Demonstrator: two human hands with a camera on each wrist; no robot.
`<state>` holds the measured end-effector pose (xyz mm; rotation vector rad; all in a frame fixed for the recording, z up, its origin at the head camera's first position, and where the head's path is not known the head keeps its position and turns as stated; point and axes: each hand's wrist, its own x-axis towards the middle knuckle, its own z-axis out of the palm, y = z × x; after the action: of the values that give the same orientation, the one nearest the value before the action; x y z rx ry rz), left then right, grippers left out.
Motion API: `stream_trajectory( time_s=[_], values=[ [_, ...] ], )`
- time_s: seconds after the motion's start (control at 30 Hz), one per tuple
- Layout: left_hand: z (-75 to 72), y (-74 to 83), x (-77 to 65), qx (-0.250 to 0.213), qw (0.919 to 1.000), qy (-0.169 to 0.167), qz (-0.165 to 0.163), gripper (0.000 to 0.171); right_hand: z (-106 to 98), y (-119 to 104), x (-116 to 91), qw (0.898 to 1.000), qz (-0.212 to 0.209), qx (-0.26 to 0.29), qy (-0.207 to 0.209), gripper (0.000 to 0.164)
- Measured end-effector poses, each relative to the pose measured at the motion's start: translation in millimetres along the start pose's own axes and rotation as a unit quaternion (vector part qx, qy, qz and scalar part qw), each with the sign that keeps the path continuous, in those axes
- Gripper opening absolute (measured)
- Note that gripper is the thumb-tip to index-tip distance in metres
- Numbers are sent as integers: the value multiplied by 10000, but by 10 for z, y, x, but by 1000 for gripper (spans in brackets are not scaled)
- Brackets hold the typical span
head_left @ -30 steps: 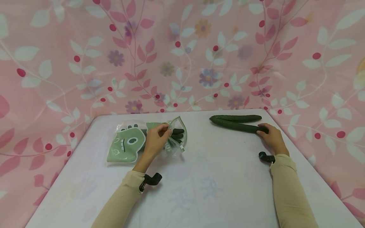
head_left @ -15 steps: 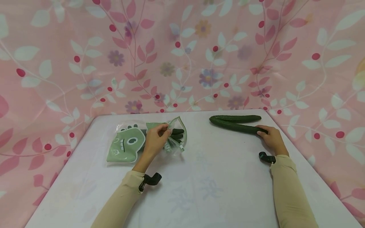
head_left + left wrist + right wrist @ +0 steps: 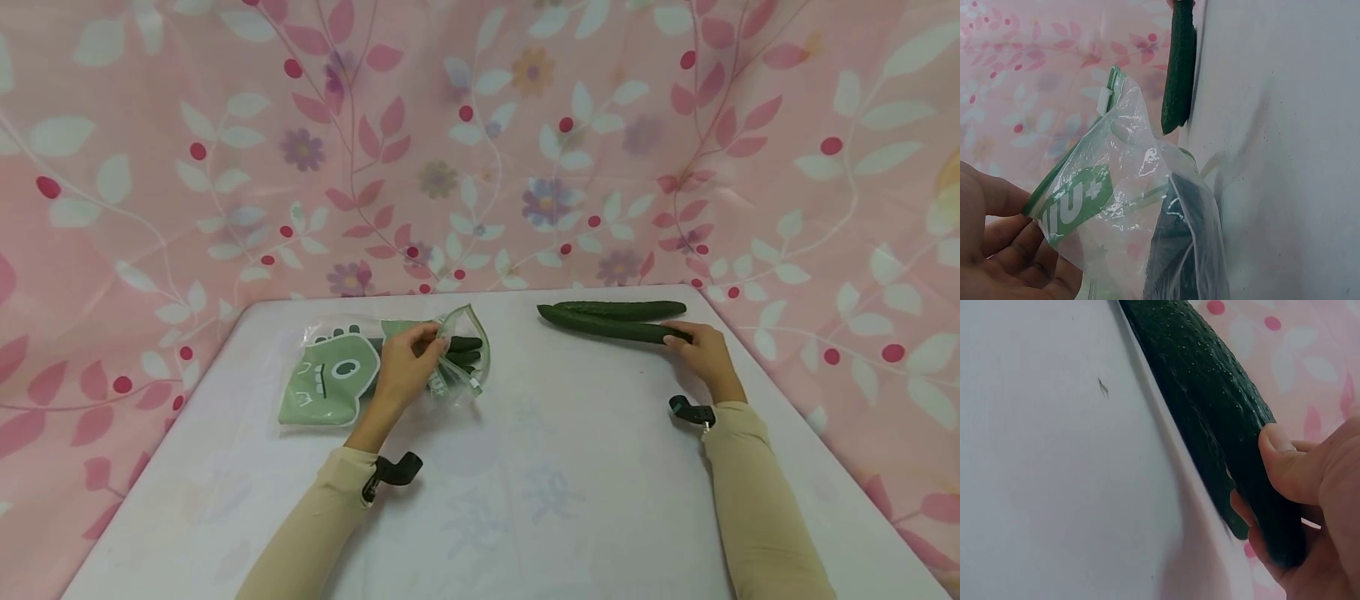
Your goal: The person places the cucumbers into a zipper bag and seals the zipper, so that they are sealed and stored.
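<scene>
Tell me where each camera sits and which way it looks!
Head: on the person's head, facing forward and down at the table, bag, cucumbers; sleeves, left fingers, right fingers show.
Left wrist: worn there, facing the bag; left fingers show.
Right wrist: worn there, facing the held cucumber; right fingers show.
Both wrist views share the held cucumber, table and flowery cloth.

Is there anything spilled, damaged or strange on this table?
A small dark fleck marks the white table near the held cucumber; it looks odd against the pale surface. Whether debris or stain, I cannot tell.
</scene>
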<state>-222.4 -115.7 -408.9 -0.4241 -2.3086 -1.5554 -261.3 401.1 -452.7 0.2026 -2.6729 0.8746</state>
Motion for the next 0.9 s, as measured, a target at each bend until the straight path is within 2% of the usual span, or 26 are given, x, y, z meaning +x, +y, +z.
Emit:
stream_trajectory(
  time_s=[0.33, 0.67, 0.9],
  values=[
    [7, -4, -2, -31, 10000, 21, -31, 26, -62, -167, -4, 9996, 173, -86, -192, 34],
    [0, 4, -7, 16, 10000, 53, -59, 26, -133, -417, -57, 9975, 85, 548, -427, 38],
    [8, 6, -1, -71, 9999, 18, -77, 27, -100, -558, -26, 9967, -8, 673, -455, 38]
  ],
)
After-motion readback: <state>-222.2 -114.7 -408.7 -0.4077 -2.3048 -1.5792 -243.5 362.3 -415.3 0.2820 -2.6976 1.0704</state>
